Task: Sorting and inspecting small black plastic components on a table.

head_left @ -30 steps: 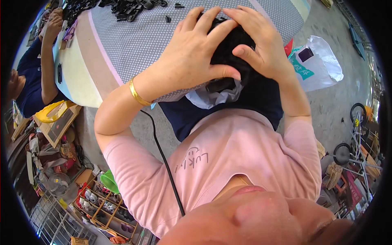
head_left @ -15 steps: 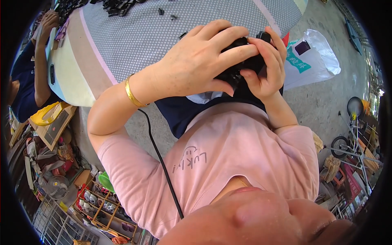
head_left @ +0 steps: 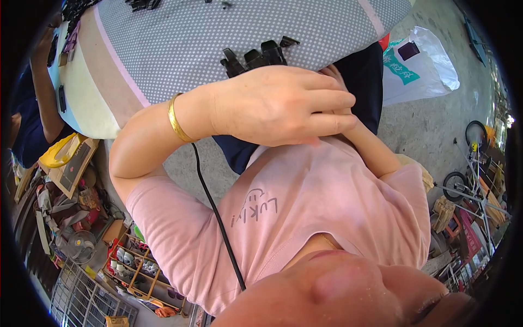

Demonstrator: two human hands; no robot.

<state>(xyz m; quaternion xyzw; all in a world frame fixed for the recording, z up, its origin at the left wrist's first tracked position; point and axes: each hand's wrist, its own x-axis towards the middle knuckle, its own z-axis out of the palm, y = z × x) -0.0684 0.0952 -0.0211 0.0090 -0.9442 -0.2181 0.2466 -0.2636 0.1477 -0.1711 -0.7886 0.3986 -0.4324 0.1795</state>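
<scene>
Because the cluster of black pieces [head_left: 272, 53] lies at the near edge of the worktop [head_left: 180, 49], just beyond the left hand [head_left: 283, 106], we judge that a careless sweep of that wrist could knock some off. We see the left elbow bent outward and the hand's back turned up, its fingers curled and close together, crossing over the right hand [head_left: 333, 74], which is mostly hidden. We cannot tell whether either of the hands pinches anything.

Illumination is bright and diffuse. Highlights mark the white bag [head_left: 438, 71], right of the hands [head_left: 283, 106]. The left thumb [head_left: 310, 141] is blurred. Fisheye distortion bends the periphery; black vignetting surrounds it.
</scene>
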